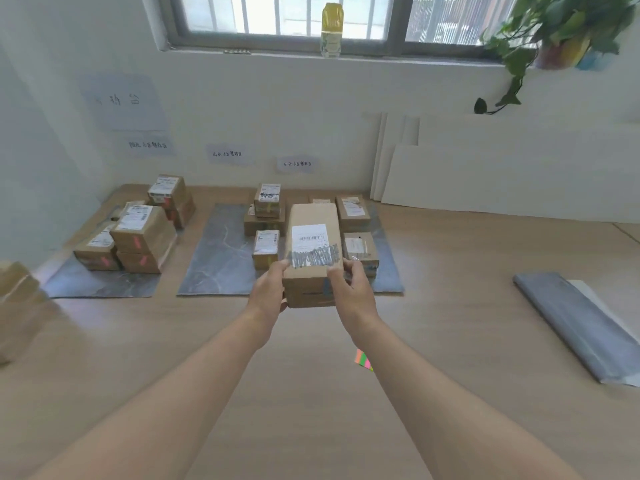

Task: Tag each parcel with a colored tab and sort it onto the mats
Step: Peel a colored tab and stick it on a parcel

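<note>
Surface [450, 306]: pale wood, fills lower frame, runs back to white wall under window.

White flat boards [502, 178]: several, leaning on wall, right of centre.

Grey marbled mats: lying flat at back of surface. Left mat [100, 284] carries a stack of brown cardboard parcels [138, 233], pink-red tabs on their near faces. Centre mat [218, 258] bare on its left part, smaller labelled parcels [266, 244] stacked toward its right. More boxes [360, 249] on grey mat further right; seam between mats hidden behind the held box.

Folded grey sheet [581, 327]: right edge of frame, angled, well apart from the mats.

Long brown cardboard parcel [313, 216]: centre frame, held up off the surface in front of the mats, white barcode label on top, grey scribble across label's lower part.

Left hand [268, 289] and right hand [356, 289]: each grips a near corner of the parcel, thumb on top, fingers wrapped under and clamped on the cardboard.

Pad of coloured tabs [363, 360]: pink, green, orange strips, lying on surface just beside right forearm, partly hidden by it.
</note>
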`<state>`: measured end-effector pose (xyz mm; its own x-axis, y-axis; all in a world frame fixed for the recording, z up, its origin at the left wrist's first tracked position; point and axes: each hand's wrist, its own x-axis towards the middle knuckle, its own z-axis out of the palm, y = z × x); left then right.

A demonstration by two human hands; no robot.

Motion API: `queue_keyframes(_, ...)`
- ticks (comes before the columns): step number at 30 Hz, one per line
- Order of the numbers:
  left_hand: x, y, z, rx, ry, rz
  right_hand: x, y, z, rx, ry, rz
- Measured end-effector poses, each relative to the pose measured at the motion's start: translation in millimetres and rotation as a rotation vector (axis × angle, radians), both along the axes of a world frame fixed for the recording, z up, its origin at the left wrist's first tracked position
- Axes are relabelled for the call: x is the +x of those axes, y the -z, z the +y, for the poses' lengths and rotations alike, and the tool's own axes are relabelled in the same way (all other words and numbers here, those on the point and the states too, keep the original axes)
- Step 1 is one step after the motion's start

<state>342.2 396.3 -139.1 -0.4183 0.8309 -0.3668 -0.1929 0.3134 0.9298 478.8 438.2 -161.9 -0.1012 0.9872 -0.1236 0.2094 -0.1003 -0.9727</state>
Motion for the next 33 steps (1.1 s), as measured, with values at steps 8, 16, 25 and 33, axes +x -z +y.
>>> queue_keyframes(8, -19, 22, 85, -0.016, 0.028, -0.023, -19, 19, 63, -0.045, 0.034, 0.017)
queue_keyframes(16, -37, 50, 163, -0.022, 0.046, -0.102, -42, 33, 135, -0.086, -0.002, -0.007)
queue_keyframes(25, -48, 92, 271, -0.085, -0.001, -0.072, -58, 75, 259, -0.220, -0.034, -0.002)
queue_keyframes(33, -62, 143, 376, -0.065, 0.052, -0.010, -72, 123, 373, -0.269, 0.099, 0.114)
